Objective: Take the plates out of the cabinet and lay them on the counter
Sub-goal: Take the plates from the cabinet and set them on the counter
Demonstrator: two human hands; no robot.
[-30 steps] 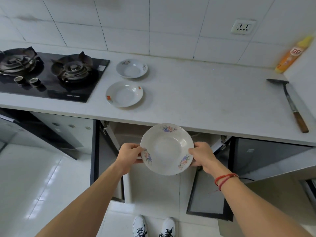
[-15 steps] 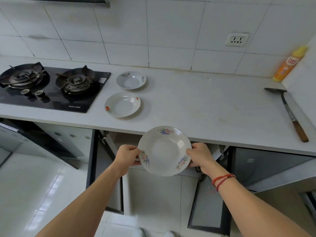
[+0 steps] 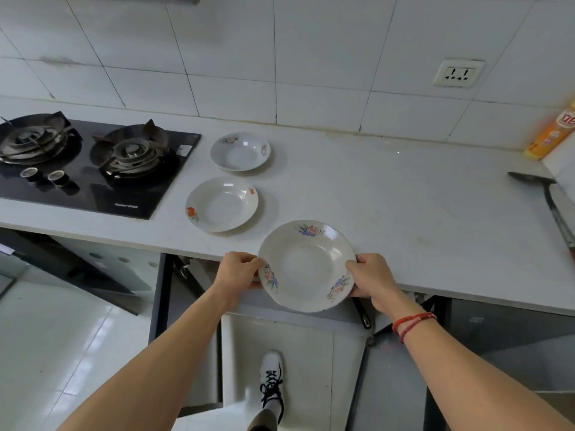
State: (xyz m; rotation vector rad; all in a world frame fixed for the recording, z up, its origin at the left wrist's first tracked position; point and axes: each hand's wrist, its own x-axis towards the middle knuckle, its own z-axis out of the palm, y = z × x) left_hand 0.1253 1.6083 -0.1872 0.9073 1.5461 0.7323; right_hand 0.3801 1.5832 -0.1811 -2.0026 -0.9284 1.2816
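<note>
Round, shallow flowered plate (image 3: 306, 265) of glossy white ceramic, gripped at opposite rims by left hand (image 3: 237, 272) and right hand (image 3: 371, 279). Fingers (image 3: 247, 259) of each hand curled narrow around the rim, thumbs on top. Far half of the plate over the front edge of the bench (image 3: 404, 206), near half out past it, above the open cabinet (image 3: 280, 337); whether touching the surface or held just above, cannot tell. Blue-and-pink flower sprays printed at three spots on the wide rim.

Red-flowered plate (image 3: 222, 203) lying flat on the smooth, pale stone bench, just beyond and to the left. Grey-patterned plate (image 3: 240, 151) behind that one, near the tiled wall (image 3: 280, 57), the two close but apart. Both round, glazed, with a sunken centre.

Black glass stove (image 3: 90, 166) set into the bench at left, two dark metal burners with ringed grates, two small knobs in front. Long dark metal tool (image 3: 547, 200) with a flat head at far right. Orange plastic bottle (image 3: 552, 135) in the corner. White wall socket (image 3: 459, 73) above. Red string bracelet (image 3: 412, 321) on the right wrist. White laced shoe (image 3: 271, 377) on glossy floor tiles below.
</note>
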